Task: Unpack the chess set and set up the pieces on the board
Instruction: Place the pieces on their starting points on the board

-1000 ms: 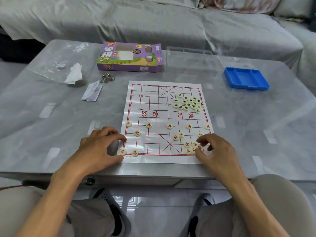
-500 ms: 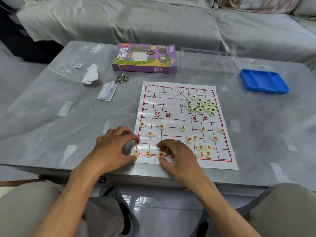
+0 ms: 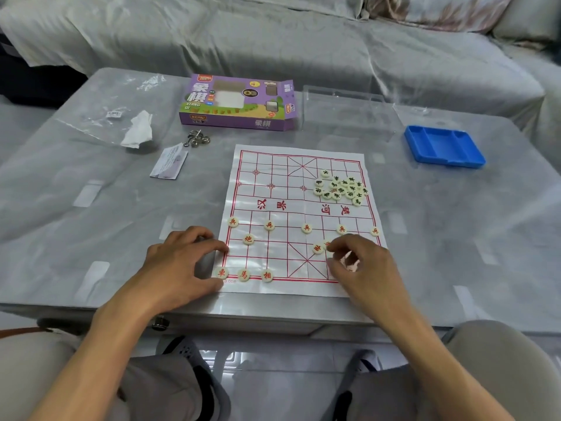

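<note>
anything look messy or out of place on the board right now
Yes. The dark-lettered pieces sit bunched in a loose pile on the board's far right area instead of on line crossings. The placed red-lettered pieces look orderly.

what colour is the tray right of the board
Blue, all over; the tray shows clearly in the head view, the only one here.

A home living room: a covered sofa with a cushion runs behind a low grey table, tiled floor beneath.
</note>
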Demonstrator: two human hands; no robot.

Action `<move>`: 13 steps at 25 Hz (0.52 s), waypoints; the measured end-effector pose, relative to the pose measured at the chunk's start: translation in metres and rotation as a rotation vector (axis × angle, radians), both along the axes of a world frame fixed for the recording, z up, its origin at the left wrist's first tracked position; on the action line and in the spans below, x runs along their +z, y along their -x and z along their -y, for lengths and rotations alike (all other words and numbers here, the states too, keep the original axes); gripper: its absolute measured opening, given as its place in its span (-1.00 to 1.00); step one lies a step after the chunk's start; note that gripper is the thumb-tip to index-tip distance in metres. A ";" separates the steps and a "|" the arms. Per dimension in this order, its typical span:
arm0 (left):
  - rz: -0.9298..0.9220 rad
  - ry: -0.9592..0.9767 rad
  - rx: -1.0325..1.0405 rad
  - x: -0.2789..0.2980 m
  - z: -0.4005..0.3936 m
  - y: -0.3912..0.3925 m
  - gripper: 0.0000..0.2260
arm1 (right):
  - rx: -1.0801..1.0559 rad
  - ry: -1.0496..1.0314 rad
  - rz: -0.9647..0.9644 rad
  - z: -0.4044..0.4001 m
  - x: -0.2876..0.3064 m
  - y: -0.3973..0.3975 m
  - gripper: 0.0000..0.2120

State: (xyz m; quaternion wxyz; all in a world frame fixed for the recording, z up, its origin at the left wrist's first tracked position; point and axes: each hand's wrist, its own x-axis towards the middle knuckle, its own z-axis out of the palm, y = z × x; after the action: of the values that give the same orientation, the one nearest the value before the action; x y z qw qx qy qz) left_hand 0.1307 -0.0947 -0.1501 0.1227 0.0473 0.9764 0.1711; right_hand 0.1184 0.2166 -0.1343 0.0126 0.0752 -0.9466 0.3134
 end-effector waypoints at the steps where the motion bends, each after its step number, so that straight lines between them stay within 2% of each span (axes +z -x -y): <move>1: 0.000 -0.002 0.001 0.000 0.000 0.000 -0.54 | -0.021 -0.092 0.024 -0.016 0.002 0.002 -0.89; 3: 0.003 -0.007 0.006 0.002 -0.002 0.000 -0.54 | -0.022 -0.188 0.132 -0.040 0.001 0.002 -0.87; 5: 0.009 0.000 0.005 0.002 -0.002 0.001 -0.54 | 0.016 -0.193 0.223 -0.049 -0.002 0.001 -0.84; 13: 0.048 -0.017 -0.002 0.003 0.000 0.000 -0.53 | 0.087 -0.179 0.148 -0.041 -0.010 -0.002 -0.84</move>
State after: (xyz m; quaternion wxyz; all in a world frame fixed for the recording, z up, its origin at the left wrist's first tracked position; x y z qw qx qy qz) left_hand 0.1312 -0.0945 -0.1467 0.1461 0.0454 0.9717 0.1802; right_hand 0.1202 0.2571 -0.1445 -0.0777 0.0934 -0.9650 0.2324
